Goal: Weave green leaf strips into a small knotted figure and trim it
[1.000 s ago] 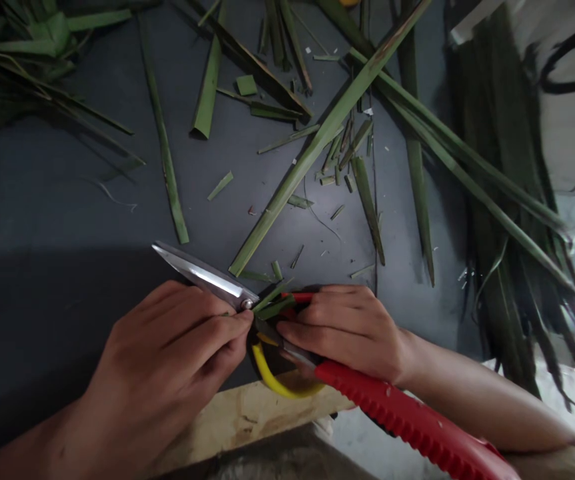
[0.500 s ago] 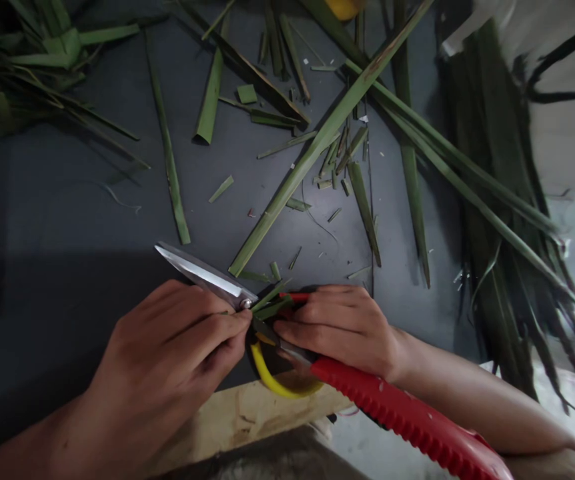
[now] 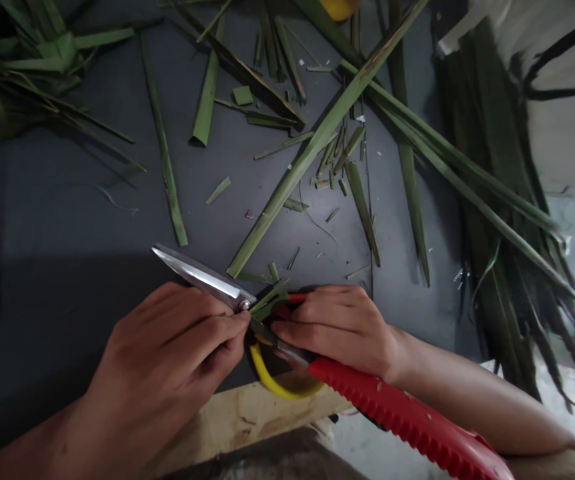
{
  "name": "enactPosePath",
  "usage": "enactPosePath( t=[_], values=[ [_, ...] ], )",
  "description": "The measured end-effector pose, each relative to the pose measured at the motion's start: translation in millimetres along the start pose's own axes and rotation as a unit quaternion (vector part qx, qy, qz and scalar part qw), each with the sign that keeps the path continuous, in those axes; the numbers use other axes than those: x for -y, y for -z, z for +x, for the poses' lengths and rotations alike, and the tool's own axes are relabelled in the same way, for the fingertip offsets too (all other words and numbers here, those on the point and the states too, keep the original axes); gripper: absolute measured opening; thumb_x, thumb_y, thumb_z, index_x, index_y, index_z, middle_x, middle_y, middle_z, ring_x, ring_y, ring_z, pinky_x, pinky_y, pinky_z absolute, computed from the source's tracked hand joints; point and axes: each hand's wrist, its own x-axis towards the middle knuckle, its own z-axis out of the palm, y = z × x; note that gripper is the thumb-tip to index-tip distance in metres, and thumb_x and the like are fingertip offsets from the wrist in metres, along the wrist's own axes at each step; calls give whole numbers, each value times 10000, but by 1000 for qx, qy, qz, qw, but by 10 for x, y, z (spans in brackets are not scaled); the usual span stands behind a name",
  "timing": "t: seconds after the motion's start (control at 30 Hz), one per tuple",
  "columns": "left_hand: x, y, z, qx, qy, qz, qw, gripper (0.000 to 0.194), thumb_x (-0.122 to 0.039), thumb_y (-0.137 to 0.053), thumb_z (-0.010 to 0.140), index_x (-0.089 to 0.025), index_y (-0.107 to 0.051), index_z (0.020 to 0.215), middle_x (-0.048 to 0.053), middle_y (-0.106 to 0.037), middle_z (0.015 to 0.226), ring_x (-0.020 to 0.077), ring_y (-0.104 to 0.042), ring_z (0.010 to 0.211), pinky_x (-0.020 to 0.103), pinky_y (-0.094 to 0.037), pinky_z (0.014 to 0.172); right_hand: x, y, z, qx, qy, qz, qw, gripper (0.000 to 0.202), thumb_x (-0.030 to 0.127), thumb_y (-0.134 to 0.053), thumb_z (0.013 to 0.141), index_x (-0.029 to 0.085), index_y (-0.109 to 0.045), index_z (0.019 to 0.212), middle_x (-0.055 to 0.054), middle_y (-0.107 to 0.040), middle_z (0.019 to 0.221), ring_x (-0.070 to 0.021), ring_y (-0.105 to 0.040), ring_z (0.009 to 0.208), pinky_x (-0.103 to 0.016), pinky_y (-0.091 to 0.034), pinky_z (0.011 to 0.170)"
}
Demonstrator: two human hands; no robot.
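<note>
My left hand (image 3: 177,353) is closed, thumb and finger pinched on a narrow green leaf strip (image 3: 267,303) that sticks out to the right. My right hand (image 3: 342,330) is closed on the metal front end of a red utility knife (image 3: 397,413). Its ridged handle slants down to the lower right, under my forearm. The blade's tip lies against the strip, close to my left fingertips. Beneath both hands rests a pair of scissors (image 3: 202,277), blade pointing up-left. The yellow inner grip of its handle shows between my hands, and the rest is partly covered.
Cut leaf pieces (image 3: 325,173) litter the dark table (image 3: 82,227). A long leaf strip (image 3: 312,157) crosses diagonally in front of my hands. Woven leaf work (image 3: 57,57) sits at the upper left. A bundle of long leaves (image 3: 492,200) hangs over the right edge. A wooden edge (image 3: 237,417) lies nearest me.
The whole view has shifted very slightly. Both hands, the knife and the leaf strip keep nearly the same positions.
</note>
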Motion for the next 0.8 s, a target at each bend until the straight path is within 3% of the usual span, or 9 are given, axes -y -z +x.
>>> enactPosePath(
  t=[0.5, 0.8],
  values=[
    [6, 25, 21, 9, -12, 12, 1000, 218, -115, -521, 1061, -221, -670, 942, -50, -772, 812, 129, -771, 766, 335, -570, 740, -21, -7, -47, 7, -6, -3, 1000, 167, 213, -601, 1089, 98, -717, 1120, -49, -736, 778, -157, -692, 700, -302, -515, 636],
    [-19, -9, -47, 11, 33, -15, 999, 169, -135, -554, 1054, -247, -628, 952, -42, -732, 805, 158, -739, 746, 385, -562, 727, 4, 5, -70, 7, -14, 7, 1000, 197, 234, -579, 1094, 88, -712, 1099, -46, -698, 758, -167, -662, 682, -319, -500, 626]
  ],
)
